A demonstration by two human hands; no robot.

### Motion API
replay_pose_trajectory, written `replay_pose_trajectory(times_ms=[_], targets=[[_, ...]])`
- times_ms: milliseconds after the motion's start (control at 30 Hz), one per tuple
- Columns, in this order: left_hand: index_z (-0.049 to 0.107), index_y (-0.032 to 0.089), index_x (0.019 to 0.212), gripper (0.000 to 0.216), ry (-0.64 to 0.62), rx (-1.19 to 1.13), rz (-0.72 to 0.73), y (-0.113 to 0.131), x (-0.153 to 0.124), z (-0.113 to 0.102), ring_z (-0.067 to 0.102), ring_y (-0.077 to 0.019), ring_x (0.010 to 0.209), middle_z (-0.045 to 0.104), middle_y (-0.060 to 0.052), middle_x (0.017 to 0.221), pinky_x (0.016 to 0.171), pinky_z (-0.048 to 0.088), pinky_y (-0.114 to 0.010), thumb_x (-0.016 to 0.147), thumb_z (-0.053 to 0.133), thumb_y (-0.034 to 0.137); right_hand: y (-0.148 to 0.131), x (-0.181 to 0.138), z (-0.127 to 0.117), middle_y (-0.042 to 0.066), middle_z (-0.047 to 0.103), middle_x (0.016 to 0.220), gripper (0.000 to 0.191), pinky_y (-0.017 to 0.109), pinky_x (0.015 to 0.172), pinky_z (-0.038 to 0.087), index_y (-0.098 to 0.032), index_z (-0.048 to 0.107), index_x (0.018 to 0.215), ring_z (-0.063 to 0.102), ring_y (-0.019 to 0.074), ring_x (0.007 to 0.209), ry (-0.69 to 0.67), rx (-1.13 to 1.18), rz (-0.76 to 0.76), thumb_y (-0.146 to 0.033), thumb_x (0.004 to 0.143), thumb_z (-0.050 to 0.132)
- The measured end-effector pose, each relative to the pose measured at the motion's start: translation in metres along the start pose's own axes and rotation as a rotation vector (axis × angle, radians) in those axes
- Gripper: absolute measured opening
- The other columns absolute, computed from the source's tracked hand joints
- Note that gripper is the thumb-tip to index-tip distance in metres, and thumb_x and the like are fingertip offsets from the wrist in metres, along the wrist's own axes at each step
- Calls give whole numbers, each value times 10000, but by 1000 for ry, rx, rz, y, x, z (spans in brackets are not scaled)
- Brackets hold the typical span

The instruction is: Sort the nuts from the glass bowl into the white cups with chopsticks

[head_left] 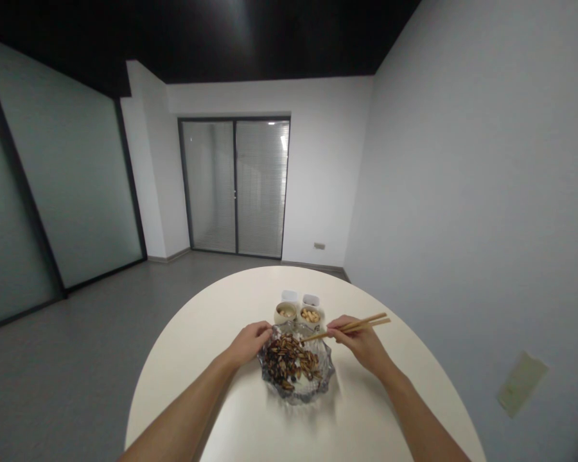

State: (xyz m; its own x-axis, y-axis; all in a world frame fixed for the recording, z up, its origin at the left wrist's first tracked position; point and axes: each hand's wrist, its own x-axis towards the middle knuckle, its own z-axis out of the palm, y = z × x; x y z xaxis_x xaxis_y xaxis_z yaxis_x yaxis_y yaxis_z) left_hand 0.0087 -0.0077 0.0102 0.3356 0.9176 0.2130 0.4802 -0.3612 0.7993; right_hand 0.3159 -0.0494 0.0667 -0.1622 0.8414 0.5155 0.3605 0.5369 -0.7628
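Glass bowl (289,394): mid-surface (241,301), heaped with dark seeds (291,360).
Left hand (250,341): grip closed on the bowl's left rim.
Right hand (359,340): grip closed around chopsticks (363,323).
Far cups (286,312): partly filled; bowl largely full.

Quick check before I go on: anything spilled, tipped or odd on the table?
Nothing stands out. The bowl sits flat, seeds inside, left hand on its rim. Both cups upright. The right hand holds the chopsticks. No spill shows on the table.

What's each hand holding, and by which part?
Right hand holds wooden chopsticks near mid-length, tips over the glass bowl. Left hand rests on the bowl's left rim; grip unclear.
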Motion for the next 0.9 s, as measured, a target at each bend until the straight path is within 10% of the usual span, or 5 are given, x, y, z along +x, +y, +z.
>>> replay_pose_trajectory(times_ms=[900], targets=[[695,160,880,341,0,1,8,5,-1,-1,634,-210,843,722,-47,862,765,439,-278,892,452,399,38,10,9,53,753,879,171,397,796,554,-248,777,875,698,241,841,439,-79,-226,-401,881,700]])
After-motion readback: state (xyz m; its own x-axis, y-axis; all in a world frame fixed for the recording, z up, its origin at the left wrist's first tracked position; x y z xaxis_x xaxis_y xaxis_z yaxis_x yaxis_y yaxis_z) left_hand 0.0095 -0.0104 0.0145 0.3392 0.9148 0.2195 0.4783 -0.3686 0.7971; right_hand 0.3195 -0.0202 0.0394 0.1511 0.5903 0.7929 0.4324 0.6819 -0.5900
